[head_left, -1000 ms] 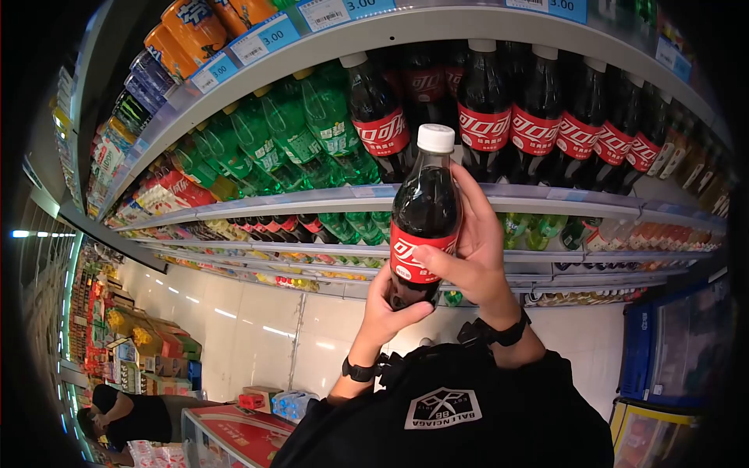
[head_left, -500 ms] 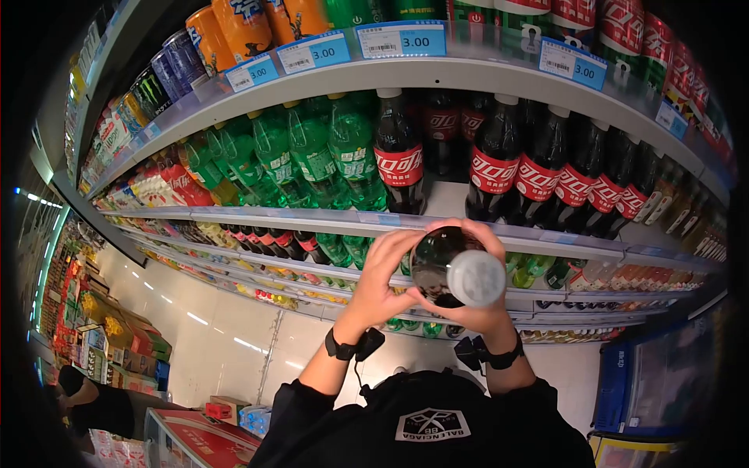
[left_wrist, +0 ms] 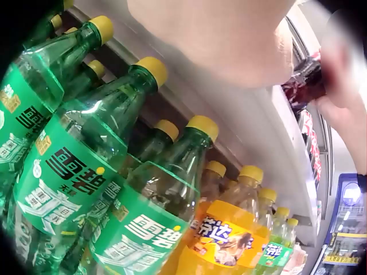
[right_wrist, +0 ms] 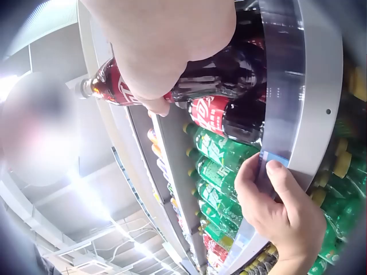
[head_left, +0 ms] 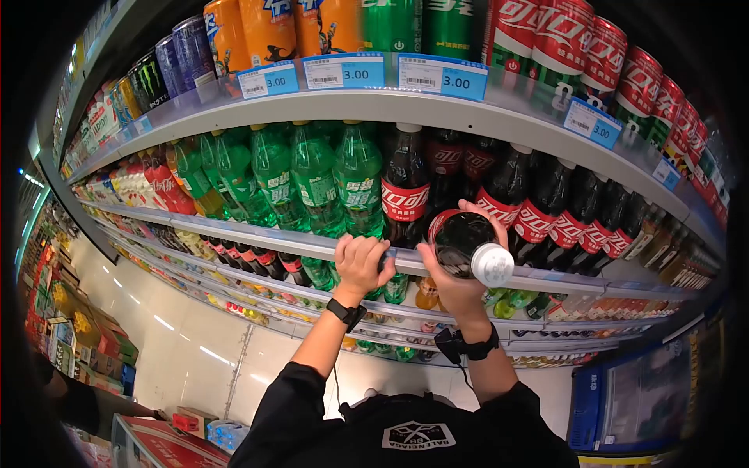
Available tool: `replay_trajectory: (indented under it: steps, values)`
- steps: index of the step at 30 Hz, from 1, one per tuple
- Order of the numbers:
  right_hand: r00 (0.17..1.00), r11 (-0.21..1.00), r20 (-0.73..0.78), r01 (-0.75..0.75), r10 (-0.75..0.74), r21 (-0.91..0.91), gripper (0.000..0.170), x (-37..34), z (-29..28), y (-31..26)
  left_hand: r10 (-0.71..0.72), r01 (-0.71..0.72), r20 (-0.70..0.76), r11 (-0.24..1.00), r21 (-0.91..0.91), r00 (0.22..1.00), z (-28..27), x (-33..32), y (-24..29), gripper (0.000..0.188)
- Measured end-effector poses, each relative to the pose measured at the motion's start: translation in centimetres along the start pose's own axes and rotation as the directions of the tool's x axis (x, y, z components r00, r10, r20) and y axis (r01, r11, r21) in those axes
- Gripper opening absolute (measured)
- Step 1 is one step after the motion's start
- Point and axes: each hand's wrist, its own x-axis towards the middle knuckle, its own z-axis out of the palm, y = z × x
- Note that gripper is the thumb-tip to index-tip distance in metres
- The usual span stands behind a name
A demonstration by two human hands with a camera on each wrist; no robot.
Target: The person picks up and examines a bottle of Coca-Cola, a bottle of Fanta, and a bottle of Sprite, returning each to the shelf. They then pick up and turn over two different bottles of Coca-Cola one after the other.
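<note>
My right hand (head_left: 459, 290) grips a cola bottle (head_left: 462, 240) with a red label at the front of the shelf. The bottle is tilted, its white cap (head_left: 493, 265) leaning toward the head camera and to the right. To its left, my left hand (head_left: 360, 267) holds the front edge of the same shelf (head_left: 308, 243), fingers curled over the strip. The right wrist view shows this left hand (right_wrist: 281, 215) with thumb and fingers on the clear strip. Behind the held bottle stand more cola bottles (head_left: 406, 195), and green soda bottles (head_left: 316, 179) are beside them.
Above is a shelf of cans (head_left: 265, 31) with price tags (head_left: 443, 76) along its lip. Lower shelves hold more bottles, including orange soda (left_wrist: 226, 235). A blue cooler (head_left: 624, 398) stands at the right, a red-topped counter (head_left: 168, 444) at the lower left.
The bottle has gone from both hands to the right hand alone and moved up to the shelf, tilting on the way. My left hand let go of it and took the shelf edge.
</note>
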Motion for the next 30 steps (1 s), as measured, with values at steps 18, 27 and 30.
replay_trajectory:
  steps: [18,27,30]
  values:
    - [0.918,0.866,-0.032,0.361,-0.395,-0.347,0.079,1.3,2.6,3.2,0.063,-0.062,-0.037,0.998,0.028,0.997,0.2,-0.1,-0.3,0.032]
    - [0.959,0.722,0.069,0.254,-0.275,-0.643,0.039,5.5,1.8,-0.9,0.055,-0.055,-0.037,0.998,0.022,0.998,0.1,-0.1,-0.2,0.031]
    - [0.981,0.684,0.087,0.185,-0.176,-0.706,0.04,6.3,1.2,-0.9,0.049,-0.048,-0.038,0.999,0.018,0.998,0.1,-0.1,-0.1,0.031]
